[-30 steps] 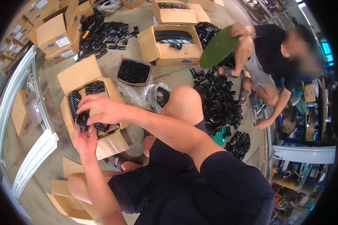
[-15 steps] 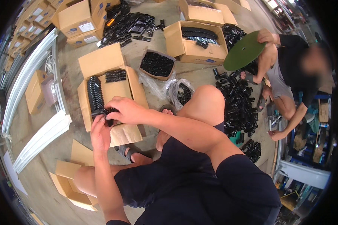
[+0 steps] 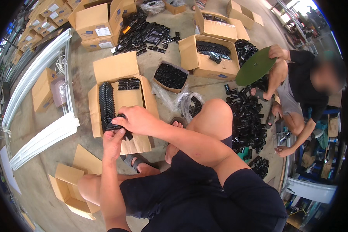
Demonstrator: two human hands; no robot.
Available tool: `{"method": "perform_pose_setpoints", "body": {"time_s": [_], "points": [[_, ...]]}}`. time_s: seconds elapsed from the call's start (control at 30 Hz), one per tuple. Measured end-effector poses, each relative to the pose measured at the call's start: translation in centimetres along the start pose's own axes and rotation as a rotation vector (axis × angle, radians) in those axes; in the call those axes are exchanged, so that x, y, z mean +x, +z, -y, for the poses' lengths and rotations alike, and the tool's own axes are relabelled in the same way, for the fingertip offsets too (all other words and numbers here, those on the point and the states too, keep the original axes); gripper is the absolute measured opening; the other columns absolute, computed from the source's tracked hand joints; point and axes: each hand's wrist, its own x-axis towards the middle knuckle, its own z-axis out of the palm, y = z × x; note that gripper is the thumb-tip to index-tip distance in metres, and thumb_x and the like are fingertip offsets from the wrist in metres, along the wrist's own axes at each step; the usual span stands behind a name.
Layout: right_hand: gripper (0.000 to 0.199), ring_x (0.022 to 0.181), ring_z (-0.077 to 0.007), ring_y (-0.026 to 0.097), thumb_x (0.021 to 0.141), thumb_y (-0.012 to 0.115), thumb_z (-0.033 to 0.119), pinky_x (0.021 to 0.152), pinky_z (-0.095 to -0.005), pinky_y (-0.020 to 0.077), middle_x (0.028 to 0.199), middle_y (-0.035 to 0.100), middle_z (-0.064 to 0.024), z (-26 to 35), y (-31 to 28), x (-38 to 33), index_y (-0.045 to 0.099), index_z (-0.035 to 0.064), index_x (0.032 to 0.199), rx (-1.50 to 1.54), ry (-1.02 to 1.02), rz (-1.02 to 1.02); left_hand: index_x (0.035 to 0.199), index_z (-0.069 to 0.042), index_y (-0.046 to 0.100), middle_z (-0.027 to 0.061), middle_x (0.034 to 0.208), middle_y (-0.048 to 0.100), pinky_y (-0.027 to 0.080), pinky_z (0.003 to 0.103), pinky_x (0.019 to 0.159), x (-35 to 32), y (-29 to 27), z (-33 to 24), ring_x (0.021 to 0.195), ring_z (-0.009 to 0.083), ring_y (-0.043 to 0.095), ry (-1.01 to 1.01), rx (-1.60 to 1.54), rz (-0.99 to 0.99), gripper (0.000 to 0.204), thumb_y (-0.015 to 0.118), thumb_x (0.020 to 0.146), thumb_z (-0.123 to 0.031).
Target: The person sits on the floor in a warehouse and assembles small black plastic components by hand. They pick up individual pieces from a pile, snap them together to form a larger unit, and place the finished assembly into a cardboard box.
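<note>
A packing workshop: cardboard boxes (image 3: 121, 100) and black parts (image 3: 247, 120) everywhere.

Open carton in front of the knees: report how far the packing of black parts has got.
Done: one long row of black parts stands along the carton's left wall, with a short row at the far end. In hand: both the left hand and right hand hold a bundle at the row's near end. Left: the bare cardboard middle, and the loose pile.

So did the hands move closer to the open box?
Yes. Both hands came down onto the open cardboard box, pressing black parts into its row; earlier they hovered above it.
</note>
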Motion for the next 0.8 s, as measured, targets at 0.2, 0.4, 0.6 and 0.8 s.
{"method": "perform_pose_setpoints", "body": {"time_s": [0.2,0.4,0.6,0.8], "points": [[0.050,0.105,-0.0375,0.063,0.077,0.076,0.048,0.093,-0.0476,0.0474,0.103,0.069,-0.0194,5.8,0.3,0.3,0.074,0.0013,0.095,-0.239,-0.120,-0.143,0.124,-0.005,0.062,0.0067,0.121,0.065,0.050,0.039,0.104,0.5,-2.6,-0.9,0.119,0.0188,0.061,0.147,-0.264,-0.106,0.023,0.055,0.104,-0.013],[0.047,0.112,-0.0358,0.056,0.075,0.078,0.047,0.105,-0.0618,0.0377,0.105,0.068,-0.0152,16.1,9.9,0.0,0.075,0.0041,0.095,-0.005,-0.438,-0.355,0.116,0.005,0.061,0.0144,0.108,0.068,0.056,0.038,0.096,1.0,-3.8,-1.2,0.102,0.0219,0.066,0.061,-0.160,-0.337,0.030,0.052,0.107,-0.022],[0.054,0.121,-0.0367,0.056,0.078,0.077,0.052,0.114,-0.0622,0.0305,0.110,0.068,-0.0175,18.5,11.6,-2.4,0.074,0.0022,0.098,0.027,-0.450,-0.095,0.118,0.004,0.060,0.0139,0.110,0.068,0.056,0.036,0.094,-1.2,-3.9,-0.7,0.101,0.0209,0.066,0.060,-0.070,-0.354,0.029,0.062,0.103,-0.021],[0.051,0.121,-0.0369,0.052,0.079,0.076,0.046,0.108,-0.0576,0.0362,0.115,0.063,-0.0172,13.5,4.7,-3.0,0.072,0.0036,0.107,-0.123,-0.222,-0.303,0.134,0.001,0.053,0.0165,0.135,0.058,0.049,0.047,0.103,-0.5,-7.6,-0.1,0.121,0.0261,0.058,0.232,-0.425,-0.280,0.042,0.053,0.105,-0.029]]}}
